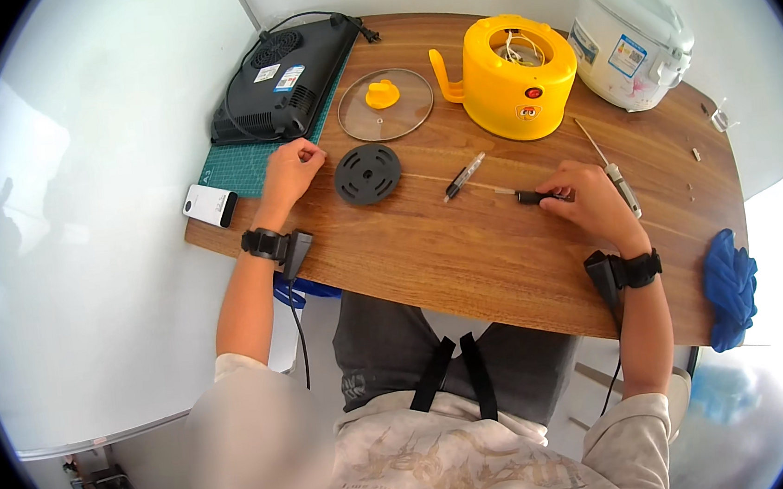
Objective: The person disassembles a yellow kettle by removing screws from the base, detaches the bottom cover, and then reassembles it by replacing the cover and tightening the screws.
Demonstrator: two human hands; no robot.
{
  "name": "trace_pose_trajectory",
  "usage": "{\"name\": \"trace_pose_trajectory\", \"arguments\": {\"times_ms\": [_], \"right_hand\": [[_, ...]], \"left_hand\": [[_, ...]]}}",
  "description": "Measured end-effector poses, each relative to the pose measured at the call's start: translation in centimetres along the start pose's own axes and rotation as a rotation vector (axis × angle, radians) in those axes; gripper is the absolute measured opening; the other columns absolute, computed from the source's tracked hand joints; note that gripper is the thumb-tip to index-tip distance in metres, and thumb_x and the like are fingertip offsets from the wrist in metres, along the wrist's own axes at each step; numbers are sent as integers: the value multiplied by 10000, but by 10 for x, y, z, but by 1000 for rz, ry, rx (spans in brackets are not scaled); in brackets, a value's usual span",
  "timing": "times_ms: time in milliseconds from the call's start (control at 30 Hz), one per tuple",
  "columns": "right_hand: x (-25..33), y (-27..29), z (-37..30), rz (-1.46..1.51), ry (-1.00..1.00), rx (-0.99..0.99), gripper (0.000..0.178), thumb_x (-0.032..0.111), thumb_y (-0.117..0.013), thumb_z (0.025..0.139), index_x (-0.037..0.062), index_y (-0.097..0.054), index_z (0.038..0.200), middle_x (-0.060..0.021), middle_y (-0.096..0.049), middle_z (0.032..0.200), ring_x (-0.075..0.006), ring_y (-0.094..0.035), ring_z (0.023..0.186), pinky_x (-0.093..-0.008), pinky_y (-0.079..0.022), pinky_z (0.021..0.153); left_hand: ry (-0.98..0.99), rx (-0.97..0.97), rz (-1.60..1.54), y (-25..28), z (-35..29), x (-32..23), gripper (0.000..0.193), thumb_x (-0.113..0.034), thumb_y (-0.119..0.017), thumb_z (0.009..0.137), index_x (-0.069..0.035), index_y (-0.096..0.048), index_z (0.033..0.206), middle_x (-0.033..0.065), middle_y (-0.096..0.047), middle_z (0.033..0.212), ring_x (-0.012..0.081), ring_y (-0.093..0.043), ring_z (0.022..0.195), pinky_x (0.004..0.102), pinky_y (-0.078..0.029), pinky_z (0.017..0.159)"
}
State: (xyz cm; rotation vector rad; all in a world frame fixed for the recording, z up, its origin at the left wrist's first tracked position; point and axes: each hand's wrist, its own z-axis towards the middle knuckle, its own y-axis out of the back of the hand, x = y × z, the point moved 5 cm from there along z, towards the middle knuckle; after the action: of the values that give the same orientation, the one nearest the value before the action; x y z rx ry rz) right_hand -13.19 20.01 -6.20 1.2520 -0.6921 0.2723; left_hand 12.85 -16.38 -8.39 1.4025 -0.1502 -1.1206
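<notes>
The right hand (587, 195), fingers bent, pinched the smooth black handle of a slim tool (529, 197) toward the right of the wood-grained table (429, 250), its thin shaft pointing left. The left hand (291, 174) was loosely curled, fingertips drawn in, over the table's left side; whether it gripped anything small I could not tell. Just right of it lay a matte black disc (368, 174), round and pierced with curved slots. Between disc and tool lay a slender pen-like rod (465, 177), part clear and part black. Farther off, a round glass lid (360, 107) with a yellow knob lay left of a glossy yellow, drum-shaped housing (523, 93), its round top opening showing loose wires. A screwdriver (622, 189) with a pale handle lay just right of the right hand, and at the near right edge a crumpled blue cloth (732, 289) hung in soft folds.
</notes>
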Motion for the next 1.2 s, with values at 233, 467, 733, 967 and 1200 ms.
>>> {"name": "trace_pose_trajectory", "arguments": {"times_ms": [233,467,733,967,1200], "right_hand": [[3,2,1,5,-30,17,193,102,-775,802,34,-762,983,-139,-681,892,-301,-671,828,-383,-535,763],[4,2,1,21,-54,27,188,109,-775,810,38,-763,985,-139,-692,906,-304,-670,841,-386,-532,778],[2,1,1,12,-39,20,185,112,-777,808,36,-763,975,-142,-685,894,-309,-666,835,-391,-529,770],[-2,0,0,7,-44,9,180,126,-776,807,33,-760,960,-143,-682,885,-314,-666,839,-400,-527,771],[-1,3,-2,-12,-38,-1,182,133,-775,810,31,-760,961,-143,-685,884,-320,-667,845,-405,-526,769]], "left_hand": [[54,-84,74,21,-2,21,184,-210,-730,894,-26,-729,898,91,-722,786,193,-668,693,324,-517,650],[60,-62,74,21,-5,31,199,-220,-732,906,-21,-723,920,78,-700,753,166,-635,665,311,-484,614],[94,-44,41,15,-3,38,225,-249,-741,908,-26,-711,907,73,-696,744,160,-629,659,310,-485,611],[117,-61,36,16,-3,42,316,-331,-723,924,-22,-661,904,94,-676,731,202,-623,641,342,-499,615],[274,168,-149,14,-17,-5,358,-391,-642,981,-34,-639,966,57,-662,741,126,-604,636,273,-471,545]]}}
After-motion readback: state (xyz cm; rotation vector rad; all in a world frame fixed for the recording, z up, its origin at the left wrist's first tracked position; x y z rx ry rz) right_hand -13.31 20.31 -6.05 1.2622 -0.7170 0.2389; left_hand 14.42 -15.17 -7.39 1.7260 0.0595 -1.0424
